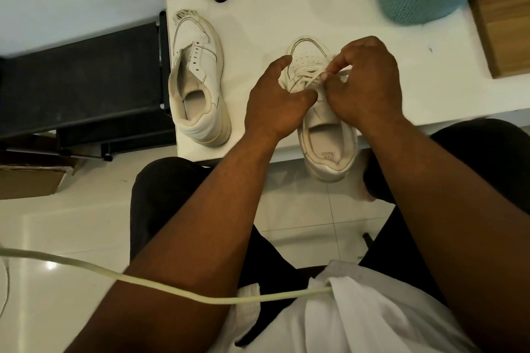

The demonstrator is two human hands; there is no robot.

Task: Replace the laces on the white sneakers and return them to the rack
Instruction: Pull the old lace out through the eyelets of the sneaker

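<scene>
Roughly midway, I'd judge; the person is sitting at the white worktop point(358, 46) and working on the right sneaker point(324, 123), which is lying toe-away with its heel hanging over the near edge; the right hand point(370, 80) is curling its fingers and pinching a white lace point(314, 77) over the lower eyelets; the left hand point(275, 100) is gripping the shoe's side, thumb reaching toward the toe, steadying it; lacing on this shoe is looking only partly through, upper eyelets hidden under the hands so I cannot tell how many rows are in.

The left sneaker point(195, 86) is lying near the worktop's left edge, well apart from the hands, eyelets bare and tongue open, so it is waiting for laces; a bunch of laces point(186, 16) is sitting at its toe, old or new I cannot tell; the dark rack point(86, 71) is standing just left of the worktop, holding neither shoe.

Left to do, by my reckoning: finishing this shoe, lacing the other, racking both.
</scene>
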